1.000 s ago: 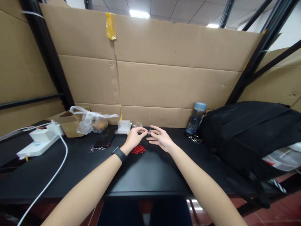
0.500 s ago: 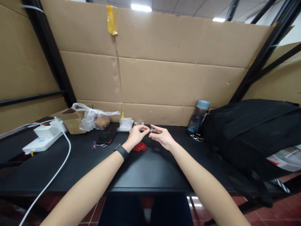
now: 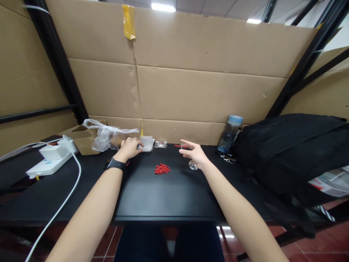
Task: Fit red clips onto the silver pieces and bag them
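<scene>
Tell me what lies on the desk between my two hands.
In the head view, a pile of red clips lies between the left hand and right hand.

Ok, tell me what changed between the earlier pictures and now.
The left hand left the right hand, swung left and now rests on the stack of small clear bags by the cardboard wall. The right hand stayed raised, pinching a small metal piece with a red bit alone. The red pile, bottle and black backpack stayed put.
</scene>
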The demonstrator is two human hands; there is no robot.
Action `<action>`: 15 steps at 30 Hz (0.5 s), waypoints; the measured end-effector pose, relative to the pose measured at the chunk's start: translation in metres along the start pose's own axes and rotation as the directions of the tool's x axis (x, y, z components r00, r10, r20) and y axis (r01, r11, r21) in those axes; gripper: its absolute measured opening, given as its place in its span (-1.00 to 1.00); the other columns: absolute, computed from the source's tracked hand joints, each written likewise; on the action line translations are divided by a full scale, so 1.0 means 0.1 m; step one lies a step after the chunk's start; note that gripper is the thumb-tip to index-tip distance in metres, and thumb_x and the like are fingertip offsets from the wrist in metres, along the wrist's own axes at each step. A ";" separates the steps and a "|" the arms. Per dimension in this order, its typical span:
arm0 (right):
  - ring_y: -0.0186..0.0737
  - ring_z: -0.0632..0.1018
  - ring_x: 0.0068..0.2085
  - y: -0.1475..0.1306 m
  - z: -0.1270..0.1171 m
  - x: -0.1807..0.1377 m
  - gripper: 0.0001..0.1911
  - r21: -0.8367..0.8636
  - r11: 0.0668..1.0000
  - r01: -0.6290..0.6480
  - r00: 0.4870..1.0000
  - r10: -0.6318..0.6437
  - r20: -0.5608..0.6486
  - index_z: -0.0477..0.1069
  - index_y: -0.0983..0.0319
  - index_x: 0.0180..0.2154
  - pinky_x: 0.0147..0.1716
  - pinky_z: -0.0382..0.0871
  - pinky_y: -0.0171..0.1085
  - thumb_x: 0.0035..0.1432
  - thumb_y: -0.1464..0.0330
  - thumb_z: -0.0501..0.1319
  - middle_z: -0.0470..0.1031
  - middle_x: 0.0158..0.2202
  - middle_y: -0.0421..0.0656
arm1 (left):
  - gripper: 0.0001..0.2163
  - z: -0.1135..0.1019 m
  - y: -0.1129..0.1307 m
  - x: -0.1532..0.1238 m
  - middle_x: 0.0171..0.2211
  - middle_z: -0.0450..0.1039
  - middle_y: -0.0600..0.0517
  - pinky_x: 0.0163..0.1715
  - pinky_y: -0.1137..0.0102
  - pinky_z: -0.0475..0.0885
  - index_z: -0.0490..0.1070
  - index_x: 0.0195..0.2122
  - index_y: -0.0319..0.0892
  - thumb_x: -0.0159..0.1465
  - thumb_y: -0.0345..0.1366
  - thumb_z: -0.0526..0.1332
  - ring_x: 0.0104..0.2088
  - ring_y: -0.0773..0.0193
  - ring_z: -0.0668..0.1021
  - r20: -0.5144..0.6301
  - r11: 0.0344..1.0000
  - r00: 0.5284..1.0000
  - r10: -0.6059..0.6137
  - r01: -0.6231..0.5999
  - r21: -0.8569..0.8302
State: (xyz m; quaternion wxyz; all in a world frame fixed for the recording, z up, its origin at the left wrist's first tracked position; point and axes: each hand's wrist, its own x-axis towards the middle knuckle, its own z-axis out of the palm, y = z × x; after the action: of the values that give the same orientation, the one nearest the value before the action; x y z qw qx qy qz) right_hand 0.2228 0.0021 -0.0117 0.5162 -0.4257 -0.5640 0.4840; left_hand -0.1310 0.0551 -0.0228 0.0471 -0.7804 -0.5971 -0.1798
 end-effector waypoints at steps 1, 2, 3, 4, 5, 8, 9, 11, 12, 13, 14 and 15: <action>-0.25 0.61 -0.22 -0.01 -0.01 0.00 -0.31 -0.009 1.000 0.006 1.000 -0.006 -0.004 0.51 0.10 0.10 -0.28 0.53 -0.30 -0.13 0.39 0.52 0.52 0.03 -0.01 | -0.86 -0.01 -0.02 0.00 -0.03 0.54 -0.04 0.04 0.06 0.24 0.61 -0.26 0.00 0.18 -0.21 0.28 0.04 -0.12 0.43 0.002 1.000 1.000 -0.011 0.011 -0.001; -0.25 0.61 -0.21 -0.01 -0.02 0.00 -0.32 -0.016 1.000 0.012 1.000 -0.012 -0.008 0.51 0.10 0.10 -0.28 0.53 -0.30 -0.13 0.39 0.52 0.52 0.03 -0.01 | -0.87 -0.02 -0.02 -0.01 -0.06 0.55 -0.03 0.02 0.06 0.24 0.61 -0.30 -0.01 0.19 -0.23 0.26 0.03 -0.11 0.44 -0.004 1.000 1.000 -0.017 0.017 -0.005; -0.25 0.60 -0.21 -0.01 -0.03 0.01 -0.32 -0.022 1.000 0.017 1.000 -0.018 -0.013 0.51 0.10 0.10 -0.29 0.53 -0.30 -0.13 0.38 0.52 0.52 0.03 -0.01 | -0.88 -0.05 0.00 -0.01 -0.08 0.56 -0.03 0.01 0.07 0.24 0.60 -0.32 -0.03 0.19 -0.25 0.25 0.02 -0.11 0.45 -0.020 1.000 1.000 -0.019 0.019 -0.011; -0.25 0.60 -0.21 -0.02 -0.04 0.01 -0.33 -0.026 0.999 0.024 1.000 -0.024 -0.017 0.51 0.10 0.09 -0.29 0.52 -0.31 -0.13 0.37 0.52 0.52 0.04 -0.01 | -0.88 -0.09 0.02 -0.01 -0.10 0.57 -0.03 0.01 0.08 0.23 0.59 -0.33 -0.03 0.19 -0.26 0.24 0.02 -0.10 0.45 -0.050 1.000 0.999 -0.018 0.017 -0.019; -0.25 0.60 -0.21 -0.02 -0.06 0.02 -0.33 -0.029 0.999 0.031 0.999 -0.032 -0.021 0.51 0.09 0.10 -0.30 0.52 -0.31 -0.12 0.36 0.52 0.51 0.05 -0.01 | -0.88 -0.14 0.07 -0.02 -0.10 0.57 -0.02 0.01 0.09 0.23 0.58 -0.34 -0.05 0.18 -0.27 0.23 0.02 -0.09 0.45 -0.098 0.999 0.995 -0.013 0.010 -0.031; -0.25 0.60 -0.20 -0.03 -0.13 0.04 -0.33 -0.032 0.998 0.054 0.998 -0.056 -0.039 0.49 0.08 0.11 -0.33 0.51 -0.34 -0.10 0.34 0.51 0.50 0.06 -0.01 | -0.91 -0.28 0.29 -0.04 -0.04 0.55 -0.01 0.04 0.17 0.21 0.53 -0.35 -0.10 0.13 -0.32 0.24 0.04 0.00 0.46 -0.303 0.994 0.953 0.029 -0.059 -0.091; -0.25 0.60 -0.19 -0.04 -0.15 0.05 -0.32 -0.034 0.998 0.060 0.997 -0.062 -0.051 0.49 0.08 0.12 -0.33 0.51 -0.35 -0.09 0.33 0.50 0.50 0.06 -0.01 | -0.92 -0.30 0.40 -0.06 -0.04 0.55 0.00 0.05 0.19 0.20 0.51 -0.36 -0.11 0.13 -0.33 0.24 0.04 0.04 0.47 -0.356 0.989 0.933 0.053 -0.099 -0.112; -0.23 0.61 -0.18 -0.05 -0.20 0.07 -0.32 -0.037 0.997 0.070 0.994 -0.073 -0.077 0.48 0.09 0.13 -0.34 0.51 -0.35 -0.08 0.31 0.50 0.51 0.04 -0.01 | -0.91 -0.29 0.67 -0.09 -0.11 0.57 0.02 0.06 0.19 0.17 0.49 -0.32 -0.10 0.15 -0.34 0.22 -0.03 0.09 0.51 -0.367 0.974 0.922 0.123 -0.184 -0.135; -0.23 0.61 -0.18 -0.05 -0.22 0.08 -0.32 -0.039 0.996 0.075 0.993 -0.078 -0.086 0.47 0.09 0.13 -0.34 0.51 -0.36 -0.08 0.31 0.50 0.52 0.03 -0.01 | -0.91 -0.26 0.81 -0.10 -0.17 0.59 0.02 0.06 0.18 0.16 0.48 -0.30 -0.10 0.17 -0.34 0.21 -0.08 0.11 0.53 -0.346 0.965 0.924 0.161 -0.221 -0.142; -0.23 0.61 -0.18 -0.06 -0.24 0.08 -0.32 -0.040 0.996 0.082 0.992 -0.086 -0.094 0.47 0.09 0.13 -0.35 0.51 -0.36 -0.08 0.30 0.50 0.52 0.03 -0.01 | -0.91 -0.21 0.94 -0.11 -0.22 0.59 0.03 0.05 0.18 0.16 0.48 -0.30 -0.10 0.19 -0.35 0.20 -0.13 0.13 0.54 -0.309 0.954 0.928 0.210 -0.264 -0.144; -0.24 0.61 -0.19 -0.07 -0.26 0.09 -0.32 -0.043 0.995 0.088 0.991 -0.092 -0.100 0.47 0.09 0.13 -0.36 0.51 -0.37 -0.08 0.30 0.50 0.53 0.02 -0.02 | -0.90 -0.15 1.07 -0.11 -0.24 0.59 0.03 0.05 0.19 0.16 0.48 -0.29 -0.10 0.22 -0.36 0.18 -0.15 0.15 0.54 -0.278 0.941 0.924 0.263 -0.310 -0.140; -0.24 0.61 -0.20 -0.07 -0.28 0.09 -0.32 -0.046 0.995 0.091 0.990 -0.095 -0.107 0.47 0.09 0.13 -0.37 0.50 -0.37 -0.09 0.31 0.50 0.53 0.02 -0.02 | -0.89 -0.08 1.18 -0.11 -0.24 0.59 0.02 0.03 0.20 0.17 0.48 -0.28 -0.10 0.24 -0.37 0.16 -0.16 0.15 0.54 -0.242 0.925 0.916 0.320 -0.358 -0.131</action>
State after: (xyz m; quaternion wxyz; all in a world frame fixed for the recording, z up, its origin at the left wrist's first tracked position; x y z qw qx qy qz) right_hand 0.2495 0.0125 -0.0034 0.5592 -0.4353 -0.5642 0.4236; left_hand -0.0238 0.0091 -0.0024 0.0744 -0.8490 -0.4257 -0.3039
